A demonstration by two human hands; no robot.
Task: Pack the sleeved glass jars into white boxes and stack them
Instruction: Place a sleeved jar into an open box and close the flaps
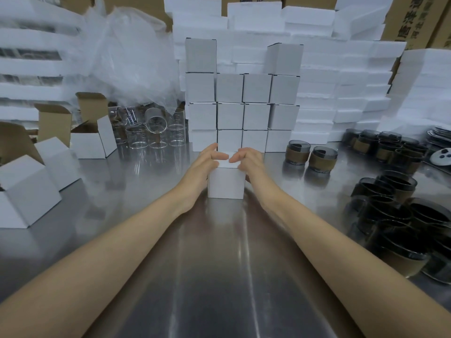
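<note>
- White box [225, 185] sits at frame centre on the table [219, 264], just in front of the stack [244, 103]. Can't tell if a jar is inside; lid hides it.
- Left hand [207, 164] & right hand [249, 162] are close together, clamped on the box from both sides. Fingers fold over the top flap, fingertips nearly meeting.
- Risk 1: flap not fully tucked, so the lid may pop when the box is lifted and the box then sits crooked on the stack.
- Risk 2: the stack is tall w/ uneven top; single boxes stand at upper left & upper right of it, gap between. A nudge while placing could topple a column, w/ glass inside presumably.
- Risk 3: hands work very near the stack's bottom row, so a knuckle bump could shift it.
- Risk 4: sleeved jars [299, 153] crowd the right side & lower right; a forearm sweep could knock them, and they'd likely slide on smooth metal.
- Surface: shiny steel, reflective, prob. low grip.
- Left side: open boxes [90, 145], flaps up. Centre left: bare clear glasses [156, 132].
- Room: foam slabs [329, 93] stacked across the back & right, crumpled plastic wrap [127, 57] upper left, brown cartons [415, 18] upper right. Packing/warehouse setting, by the look.
</note>
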